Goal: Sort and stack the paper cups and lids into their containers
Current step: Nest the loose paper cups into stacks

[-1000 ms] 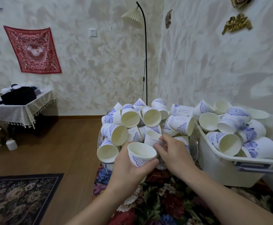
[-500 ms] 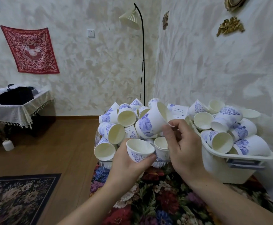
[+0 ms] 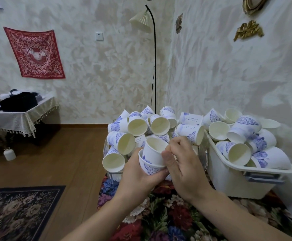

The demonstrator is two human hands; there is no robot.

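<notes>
The left hand (image 3: 138, 173) is wrapped around the lower cup (image 3: 149, 168) from below and from its own side, fingers curled under the printed wall so the mouth faces up and stays steady as a socket. Just beside it, touching, the right hand (image 3: 181, 164) pinches the upper cup (image 3: 154, 150) by the rim and wall with thumb and fingertips, and that cup sits partway inside the lower one, tilted a little away from the person, so this looks like the nesting step of building a stack. Both forearms come up from the bottom edge over the flowered cloth (image 3: 159, 214), wrists bent slightly inward so the two hands meet in the middle. Right behind the hands lies the heap of loose cups (image 3: 138, 126), most on their sides with mouths toward the camera, piled in what seems a clear bin whose wall is mostly hidden. Off to the far side of the right hand stands a white tub (image 3: 235, 181), also heaped with cups. I see no lids that I can be sure of. Beyond everything a floor lamp (image 3: 153, 66) rises against the wall.
</notes>
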